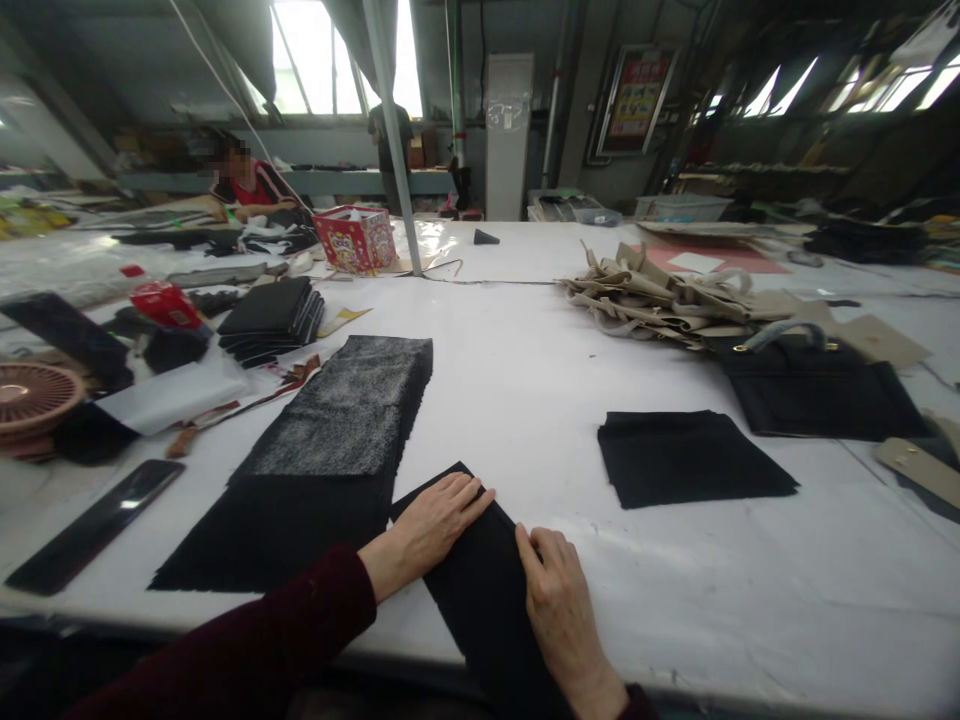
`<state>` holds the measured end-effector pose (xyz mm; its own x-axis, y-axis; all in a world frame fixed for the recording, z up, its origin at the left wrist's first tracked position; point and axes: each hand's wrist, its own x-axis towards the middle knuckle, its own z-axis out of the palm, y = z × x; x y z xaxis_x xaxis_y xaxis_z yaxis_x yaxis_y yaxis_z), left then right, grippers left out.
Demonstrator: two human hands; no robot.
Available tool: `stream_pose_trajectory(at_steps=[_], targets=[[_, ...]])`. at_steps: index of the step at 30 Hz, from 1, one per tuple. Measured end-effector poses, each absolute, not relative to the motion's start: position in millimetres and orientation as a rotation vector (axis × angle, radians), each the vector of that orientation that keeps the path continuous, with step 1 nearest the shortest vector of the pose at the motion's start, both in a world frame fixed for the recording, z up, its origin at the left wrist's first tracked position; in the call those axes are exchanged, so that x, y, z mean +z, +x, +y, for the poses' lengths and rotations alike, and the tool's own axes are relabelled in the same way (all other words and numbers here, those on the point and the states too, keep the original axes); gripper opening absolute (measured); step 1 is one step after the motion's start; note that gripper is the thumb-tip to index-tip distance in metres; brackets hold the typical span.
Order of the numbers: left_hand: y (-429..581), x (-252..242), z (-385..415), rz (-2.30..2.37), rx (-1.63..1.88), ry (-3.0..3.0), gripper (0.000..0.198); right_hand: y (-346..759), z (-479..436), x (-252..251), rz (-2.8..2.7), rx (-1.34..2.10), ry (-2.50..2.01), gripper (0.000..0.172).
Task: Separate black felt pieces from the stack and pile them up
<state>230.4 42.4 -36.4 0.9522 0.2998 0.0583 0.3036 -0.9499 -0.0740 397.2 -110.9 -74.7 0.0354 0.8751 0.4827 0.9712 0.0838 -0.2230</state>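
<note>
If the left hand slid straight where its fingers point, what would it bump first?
The left hand would probably cross bare table and meet the black square cloth, maybe only its corner.

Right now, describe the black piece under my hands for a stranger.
Find the near edge of the white table. Right of the long black fabric stack lies a narrow, diagonal black piece. Unlike the folded square, it has the left hand and right hand on it.

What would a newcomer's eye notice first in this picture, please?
First, the left hand and right hand, both lying flat on a black cloth piece at the near edge of the white table. Next, the long black fuzzy strip to its left and the red box farther back.
</note>
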Motion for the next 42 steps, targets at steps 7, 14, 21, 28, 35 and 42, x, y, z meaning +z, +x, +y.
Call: stream_pose_trajectory(at_steps=[7,14,21,28,35,42], targets=[[235.7,-32.7,39.5,-0.420,-0.120,-3.085,0.054,400.1,-118.6,-74.1,-1.864,-0.255,-1.838,0.040],[236.4,-33.1,37.1,-0.361,-0.066,-3.055,0.056,402.1,-126.1,-75.8,-1.871,-0.244,-1.858,0.041],[240.5,-29.4,33.9,-0.295,-0.093,-3.069,0.050,405.3,-135.9,-74.9,-1.871,-0.216,-1.878,0.042],[243.6,-30.8,29.3,-0.296,0.047,-3.063,0.065,408.1,-145.8,-72.8,-1.870,-0.185,-1.904,0.043],[249.6,-25.7,26.8,-0.222,0.123,-3.074,0.066,409.3,-151.7,-69.3,-1.827,-0.209,-1.903,0.038],[255.6,-26.6,20.6,-0.180,0.234,-3.054,0.072,410.6,-155.5,-60.3,-1.777,-0.269,-1.969,0.032]])
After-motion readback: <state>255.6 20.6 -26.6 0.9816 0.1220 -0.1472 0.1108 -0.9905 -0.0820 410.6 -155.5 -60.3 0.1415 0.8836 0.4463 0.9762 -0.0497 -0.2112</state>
